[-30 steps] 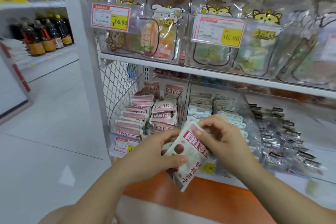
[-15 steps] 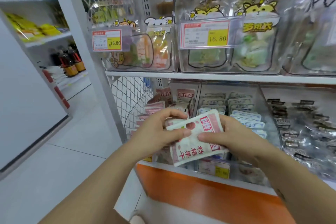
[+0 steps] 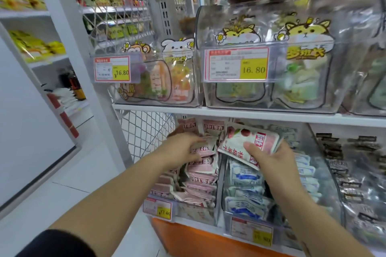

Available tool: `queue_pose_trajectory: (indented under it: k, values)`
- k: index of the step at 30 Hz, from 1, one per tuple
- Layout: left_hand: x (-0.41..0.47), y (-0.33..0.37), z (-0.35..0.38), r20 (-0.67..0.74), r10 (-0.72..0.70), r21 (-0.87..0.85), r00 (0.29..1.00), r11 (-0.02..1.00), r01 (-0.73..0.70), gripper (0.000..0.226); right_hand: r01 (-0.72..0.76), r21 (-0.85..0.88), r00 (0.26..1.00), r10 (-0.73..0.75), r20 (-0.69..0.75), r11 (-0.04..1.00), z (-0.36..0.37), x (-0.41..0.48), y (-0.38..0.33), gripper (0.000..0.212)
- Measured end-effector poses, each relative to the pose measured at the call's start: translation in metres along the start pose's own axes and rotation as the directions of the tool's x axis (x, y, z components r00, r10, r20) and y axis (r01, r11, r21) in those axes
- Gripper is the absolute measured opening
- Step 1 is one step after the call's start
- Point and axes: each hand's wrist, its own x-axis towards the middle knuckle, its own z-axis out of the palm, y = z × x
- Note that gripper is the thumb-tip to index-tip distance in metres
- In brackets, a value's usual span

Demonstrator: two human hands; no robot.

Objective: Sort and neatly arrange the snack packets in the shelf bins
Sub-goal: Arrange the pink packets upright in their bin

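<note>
My right hand (image 3: 271, 160) grips a small stack of white-and-pink snack packets (image 3: 246, 144) with red print, held over the divide between two lower bins. My left hand (image 3: 181, 148) reaches into the left lower bin (image 3: 196, 210) and holds pink packets (image 3: 203, 148) near the top of the pile. More pink packets (image 3: 198, 185) lie stacked below it. The middle bin (image 3: 246, 215) holds blue-and-white packets (image 3: 246, 177).
A clear bin of dark silver packets (image 3: 353, 173) stands at the right. Above the white shelf board (image 3: 250, 113) sit clear bins with cartoon pouches (image 3: 300, 73) and price tags (image 3: 237, 63). A wire mesh panel (image 3: 146, 129) closes the left side. White floor (image 3: 41, 183) lies left.
Both hands moved up and forward to the lower bins. My left hand let go of the held stack and reached into the pink-packet bin; the right hand keeps the stack.
</note>
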Motion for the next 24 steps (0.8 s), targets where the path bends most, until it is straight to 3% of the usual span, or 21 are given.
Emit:
queue_pose_trajectory:
  k: [2,5,7,11,13,15,17,21,24]
  values:
    - [0.01,0.0,0.003,0.041,0.013,0.129,0.999,0.991,-0.018,0.065,-0.012,0.002,1.0,0.012,-0.019,1.0,0.003,0.004,0.001,0.03]
    - [0.018,0.005,0.007,0.03,0.021,0.38,0.999,0.925,-0.031,0.048,-0.034,-0.004,0.999,0.034,-0.043,0.999,0.005,0.013,0.003,0.03]
    - [0.023,0.007,0.013,-0.035,0.015,0.431,0.999,0.902,0.001,0.038,-0.044,-0.012,0.998,0.043,-0.05,0.999,0.006,0.02,0.005,0.044]
    - [0.034,0.002,0.02,-0.13,-0.023,0.422,0.991,0.903,0.076,0.039,-0.027,0.007,0.997,0.027,-0.07,1.0,0.007,0.029,0.005,0.032]
    - [0.04,-0.001,0.018,-0.18,-0.118,0.296,0.977,0.94,0.168,0.039,-0.015,0.012,0.997,0.016,-0.071,1.0,0.007,0.031,0.005,0.026]
    - [0.047,-0.007,0.013,-0.293,-0.243,0.171,0.925,0.938,0.301,0.033,-0.007,0.023,0.997,0.008,-0.074,1.0,0.007,0.031,0.004,0.025]
    - [0.055,-0.02,0.008,-0.354,-0.334,0.185,0.873,0.89,0.416,0.03,0.008,0.032,0.996,-0.006,-0.084,0.999,0.008,0.032,0.005,0.025]
    - [0.06,-0.044,0.001,-0.343,-0.412,0.195,0.845,0.848,0.492,0.032,0.019,0.042,0.996,-0.016,-0.084,0.999,0.008,0.033,0.004,0.023]
    - [0.055,-0.043,0.0,-0.326,-0.461,0.123,0.825,0.845,0.521,0.019,0.017,0.027,0.997,-0.015,-0.074,1.0,0.008,0.032,0.003,0.023]
